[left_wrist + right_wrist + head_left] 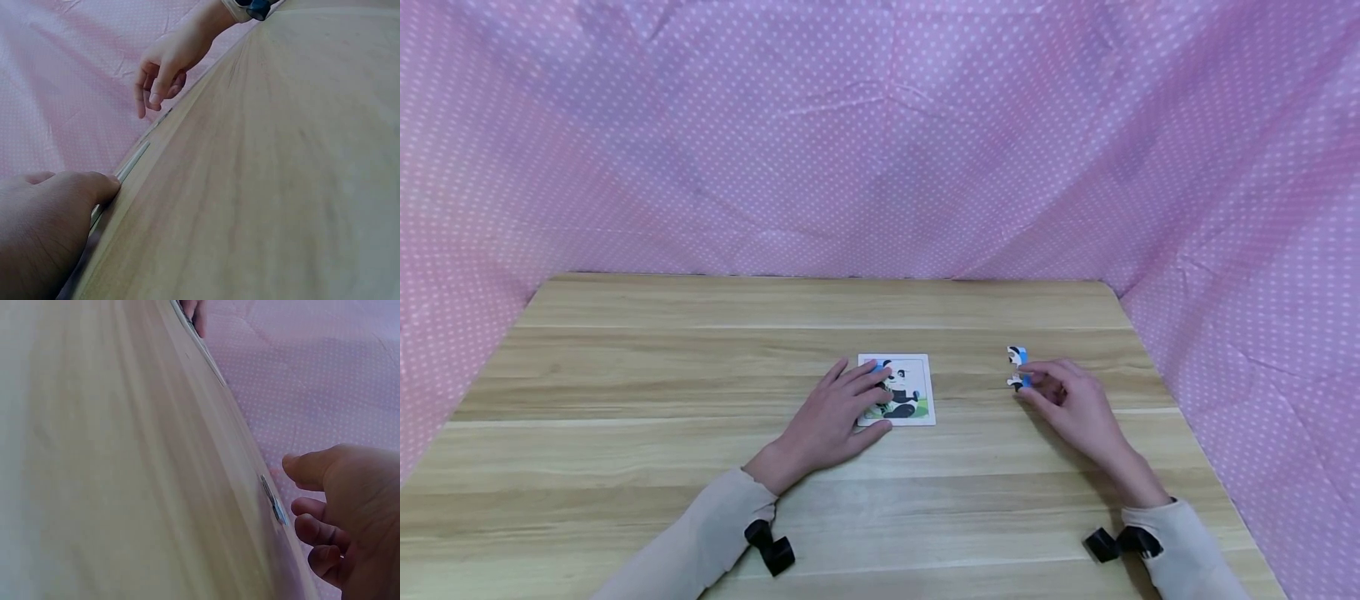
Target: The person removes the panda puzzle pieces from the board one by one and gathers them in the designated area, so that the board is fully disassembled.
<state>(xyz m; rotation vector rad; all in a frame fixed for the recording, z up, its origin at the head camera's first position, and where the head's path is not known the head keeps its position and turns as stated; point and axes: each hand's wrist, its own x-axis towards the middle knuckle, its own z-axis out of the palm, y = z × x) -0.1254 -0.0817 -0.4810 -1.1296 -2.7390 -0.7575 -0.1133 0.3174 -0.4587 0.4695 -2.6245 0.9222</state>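
A square panda puzzle (922, 364) with a white border lies on the wooden table, partly covered by my left hand (827, 417). That hand's fingers spread over its left side, and in the left wrist view the thumb (106, 185) lies along the board's edge. To the right, loose puzzle pieces (1017, 356) in blue, white and black lie on the table, one above the other. My right hand (1078, 412) is just beside them, index fingertip and thumb apart around the lower piece (1017, 382). In the right wrist view the pieces (274, 501) lie flat, with the thumb above them.
The wooden table (662, 358) extends around both hands. A pink polka-dot cloth (880, 150) hangs behind the table and down both sides. Black wrist mounts (770, 547) are strapped over the beige sleeves (718, 521).
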